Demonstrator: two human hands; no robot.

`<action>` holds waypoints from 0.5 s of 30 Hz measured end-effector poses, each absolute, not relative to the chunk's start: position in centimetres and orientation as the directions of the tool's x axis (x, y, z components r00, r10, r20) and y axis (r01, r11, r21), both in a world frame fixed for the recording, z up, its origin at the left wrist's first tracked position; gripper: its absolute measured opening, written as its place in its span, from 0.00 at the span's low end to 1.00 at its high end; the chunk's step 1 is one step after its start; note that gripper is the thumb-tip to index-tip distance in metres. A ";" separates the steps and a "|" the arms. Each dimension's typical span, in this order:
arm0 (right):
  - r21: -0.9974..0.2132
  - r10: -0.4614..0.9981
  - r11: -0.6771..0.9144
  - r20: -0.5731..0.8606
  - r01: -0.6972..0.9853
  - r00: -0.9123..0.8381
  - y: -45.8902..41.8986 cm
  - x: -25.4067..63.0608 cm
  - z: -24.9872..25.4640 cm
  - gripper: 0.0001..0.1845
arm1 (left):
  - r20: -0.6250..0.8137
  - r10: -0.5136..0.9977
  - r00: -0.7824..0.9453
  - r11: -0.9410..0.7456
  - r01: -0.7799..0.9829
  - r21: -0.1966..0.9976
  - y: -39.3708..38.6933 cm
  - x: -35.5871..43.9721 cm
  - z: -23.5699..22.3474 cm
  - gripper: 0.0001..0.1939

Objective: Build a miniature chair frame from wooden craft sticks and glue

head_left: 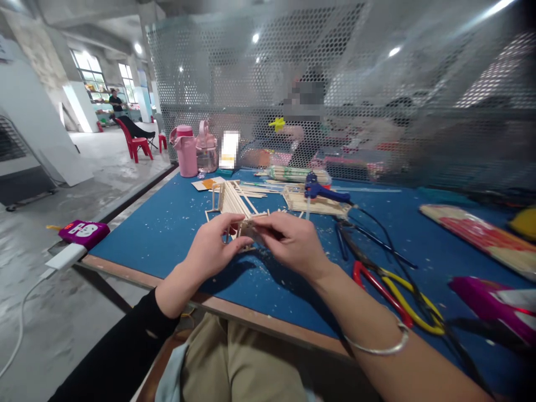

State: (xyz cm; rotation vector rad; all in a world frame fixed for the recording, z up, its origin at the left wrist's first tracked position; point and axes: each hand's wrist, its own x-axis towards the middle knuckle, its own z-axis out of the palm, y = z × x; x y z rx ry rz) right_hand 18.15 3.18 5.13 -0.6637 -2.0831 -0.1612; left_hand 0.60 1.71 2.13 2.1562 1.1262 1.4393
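Note:
Both hands meet above the blue table top (167,229), pinching a small piece made of thin wooden sticks (248,228). My left hand (213,245) grips its left end with thumb and fingers closed. My right hand (291,243) holds its right end, fingers curled over it; a silver bangle sits on that forearm. Just behind the hands stands a larger frame of wooden sticks (232,201), with loose sticks lying around it.
A blue glue gun (322,191) rests on a stick panel. Red and yellow handled cutters (393,287) and black cables lie at right. Pink bottles (186,149) stand at the back by a perforated screen; a person sits behind it. A purple power bank (81,231) is at the left corner.

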 end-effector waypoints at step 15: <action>-0.102 0.388 0.849 0.785 0.518 -0.482 2.9 18.5 5.4 0.10 | 0.624 0.739 0.254 -0.661 0.447 0.602 1.7 0.0 2.7 0.19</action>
